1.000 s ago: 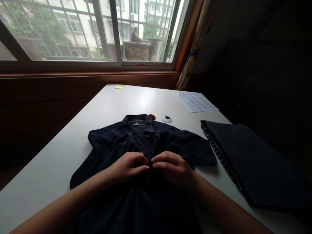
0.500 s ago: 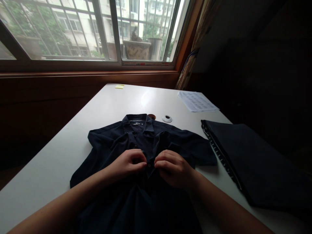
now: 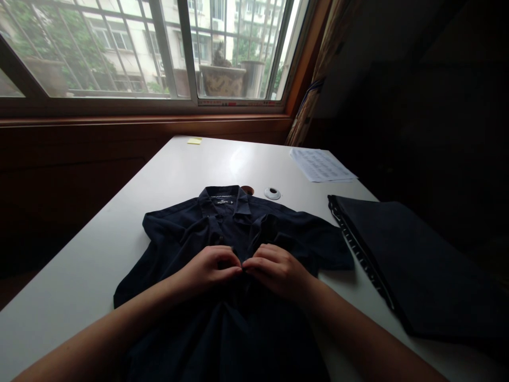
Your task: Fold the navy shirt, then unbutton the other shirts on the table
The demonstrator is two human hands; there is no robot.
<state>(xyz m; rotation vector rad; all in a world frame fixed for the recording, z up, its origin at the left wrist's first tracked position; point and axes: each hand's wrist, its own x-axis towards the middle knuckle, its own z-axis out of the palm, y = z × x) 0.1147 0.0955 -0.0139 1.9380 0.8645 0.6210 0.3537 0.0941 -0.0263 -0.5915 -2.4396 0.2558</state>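
A dark navy short-sleeved shirt (image 3: 170, 233) lies spread on the white table, its collar (image 3: 222, 192) at the far end and its upper front parted. My left hand (image 3: 212, 268) pinches the front edge of the shirt between thumb and fingers. From the other side my right hand (image 3: 278, 269) is closed on the opposite front edge. The fingertips of both hands meet at the middle of the placket. What they pinch there, a button or cloth edge, is hidden by the fingers.
Right of the shirt lies a flat dark case or cloth (image 3: 409, 260) with a toothed-looking edge. Printed papers (image 3: 320, 165) and a yellow sticky note (image 3: 194, 141) sit farther back on the table (image 3: 79, 254). Near the collar are a round hole (image 3: 248, 190) and a white ring cover (image 3: 272, 193).
My right hand has moved a little left, so its fingertips now meet those of my left hand. A button seen between them is now covered. The shirt has stayed in place.
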